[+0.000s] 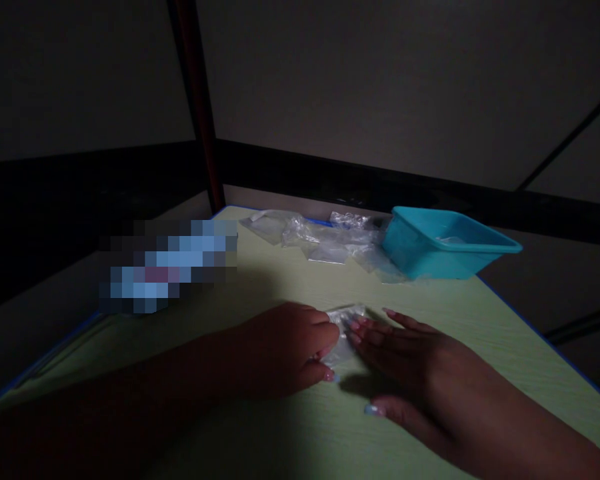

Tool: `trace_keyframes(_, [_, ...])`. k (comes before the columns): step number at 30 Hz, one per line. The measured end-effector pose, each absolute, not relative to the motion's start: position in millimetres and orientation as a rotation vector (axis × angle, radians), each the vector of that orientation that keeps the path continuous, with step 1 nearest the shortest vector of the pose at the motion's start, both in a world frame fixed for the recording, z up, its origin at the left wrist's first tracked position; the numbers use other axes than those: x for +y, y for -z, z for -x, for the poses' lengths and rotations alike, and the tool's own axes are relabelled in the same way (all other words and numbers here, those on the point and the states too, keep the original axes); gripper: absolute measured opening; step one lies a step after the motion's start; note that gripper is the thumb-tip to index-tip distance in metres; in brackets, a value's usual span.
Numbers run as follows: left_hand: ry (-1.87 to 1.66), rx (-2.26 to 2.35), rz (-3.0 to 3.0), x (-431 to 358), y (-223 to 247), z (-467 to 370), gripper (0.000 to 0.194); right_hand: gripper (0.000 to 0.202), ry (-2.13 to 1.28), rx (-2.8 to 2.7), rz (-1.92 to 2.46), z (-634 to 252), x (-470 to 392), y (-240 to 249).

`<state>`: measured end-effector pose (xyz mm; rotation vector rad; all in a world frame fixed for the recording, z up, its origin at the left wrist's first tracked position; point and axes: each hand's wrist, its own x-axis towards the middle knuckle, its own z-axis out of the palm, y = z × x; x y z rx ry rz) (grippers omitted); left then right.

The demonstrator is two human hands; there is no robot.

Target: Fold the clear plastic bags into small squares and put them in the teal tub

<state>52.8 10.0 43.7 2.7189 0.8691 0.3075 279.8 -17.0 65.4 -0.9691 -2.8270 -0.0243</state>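
A small clear plastic bag [349,312] lies on the pale green tabletop [300,280] between my two hands. My left hand [293,347] has its fingers curled in at the bag's left side, closed on its edge; the fingertips are partly hidden. Stretched out from the right, the fingers of my right hand [415,360] touch the bag's right part with their tips, the thumb held apart below. What the bag contains, if anything, cannot be made out.
Several crumpled clear plastic bags [325,243] lie along the table's back edge. At the back right stands a turquoise plastic basin [425,250] with something clear inside. A blurred-out light blue object [180,257] is at the left edge. Walls stand close behind.
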Motion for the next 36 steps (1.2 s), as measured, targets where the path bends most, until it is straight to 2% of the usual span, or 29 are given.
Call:
trace_keyframes(4, [-0.335,0.853,-2.714,10,-42,-53,0.016,0.057,0.113,-2.803,1.006,-279,-7,-61])
trace_keyframes(9, [-0.364,0.827,-2.714,11,-39,-53,0.017,0.068,0.037,-2.887,0.949,-273,-9,-55])
trace_keyframes(18, [-0.312,0.834,-2.711,11,-52,-54,0.016,0.069,-0.083,-2.922,1.004,-276,-10,-41])
trace_keyframes(23, [-0.285,1.006,-2.667,15,-57,-49,0.016,0.069,-0.090,-2.933,1.008,-279,-10,-40])
trace_keyframes(31, [-0.289,0.867,-2.807,25,-44,-40,0.040,0.068,-0.026,-2.924,1.017,-279,-11,-40])
trace_keyframes(36, [-0.348,0.836,-2.864,27,-38,-41,0.045,0.065,0.030,-2.895,1.069,-270,-12,-44])
